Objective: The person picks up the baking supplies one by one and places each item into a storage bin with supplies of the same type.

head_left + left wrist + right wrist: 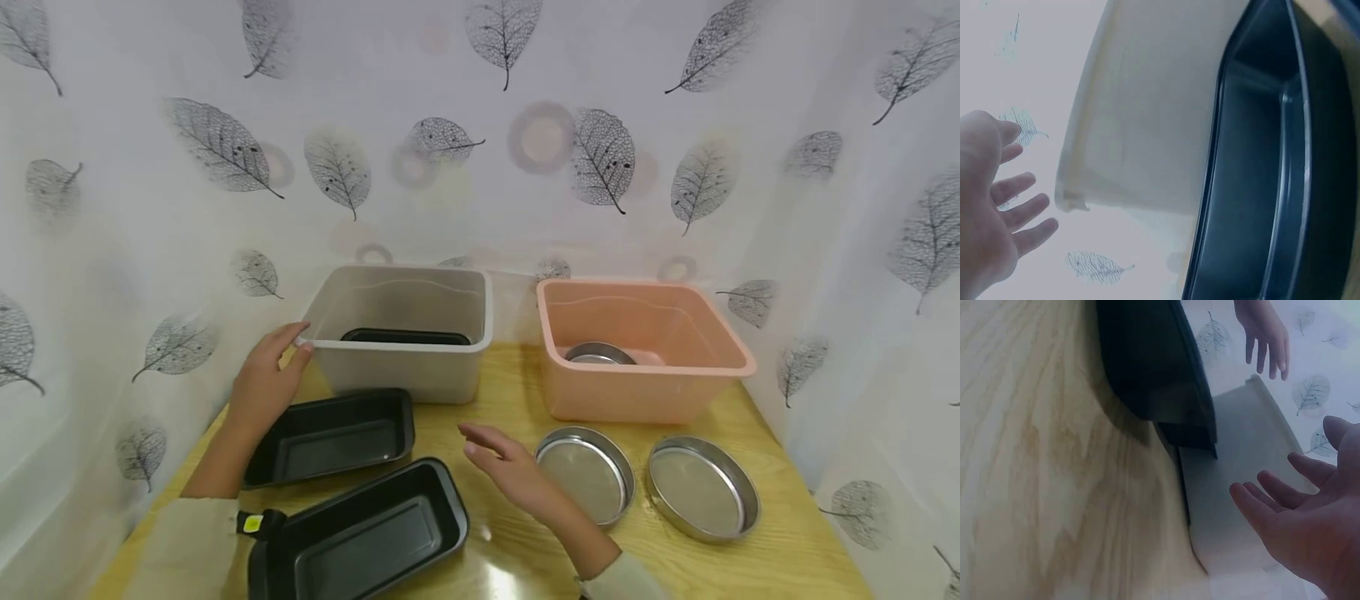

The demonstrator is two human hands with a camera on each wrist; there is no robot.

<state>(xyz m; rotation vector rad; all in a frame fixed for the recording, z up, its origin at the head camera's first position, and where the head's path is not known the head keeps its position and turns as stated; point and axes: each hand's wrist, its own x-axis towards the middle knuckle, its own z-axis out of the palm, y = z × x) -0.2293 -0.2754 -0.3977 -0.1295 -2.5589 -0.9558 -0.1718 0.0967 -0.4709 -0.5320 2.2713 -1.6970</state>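
My left hand (268, 377) is at the front left corner of a light grey plastic bin (397, 371). The left wrist view shows its fingers spread and holding nothing, a small gap from the bin's rim. Inside that bin lies a black loaf pan (405, 337). Two more black loaf pans, a rear one (337, 442) and a front one (375, 542), sit on the table before it. My right hand (517, 475), fingers extended and holding nothing, hovers over the wood between the front loaf pan and a round metal pan (585, 475).
A pink plastic bin (630, 392) stands at the back right with a round metal pan (600, 353) inside. Another round metal pan (703, 487) lies on the wooden table (780, 542) at the right. Leaf-printed curtain (465, 92) surrounds the table's back and sides.
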